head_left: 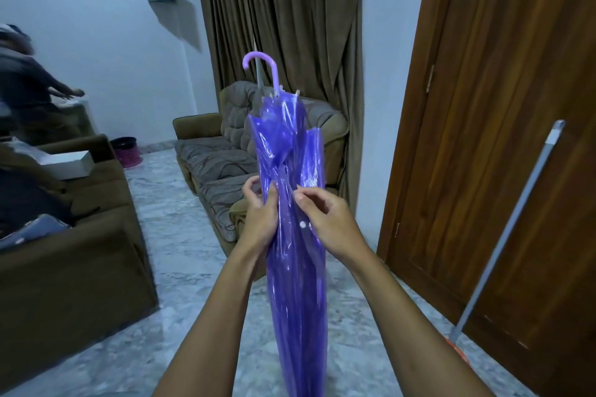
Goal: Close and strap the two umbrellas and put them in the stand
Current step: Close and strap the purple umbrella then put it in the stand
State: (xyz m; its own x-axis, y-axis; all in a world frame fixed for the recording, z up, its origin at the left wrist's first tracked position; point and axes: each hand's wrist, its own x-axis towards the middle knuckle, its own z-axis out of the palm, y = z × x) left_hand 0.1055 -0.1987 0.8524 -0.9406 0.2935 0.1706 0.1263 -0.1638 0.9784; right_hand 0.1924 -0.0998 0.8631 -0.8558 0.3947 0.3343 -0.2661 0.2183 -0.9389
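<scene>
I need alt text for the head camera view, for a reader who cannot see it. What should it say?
Two bare hands hold a closed purple transparent umbrella upright, hooked handle on top: the left hand grips the folds, the right hand pinches near a white snap button. Behind are brown sofas, brown curtains, a wooden door and a marble floor.

Folded purple translucent umbrella [295, 235], handle away, strap seemingly unfastened.
</scene>
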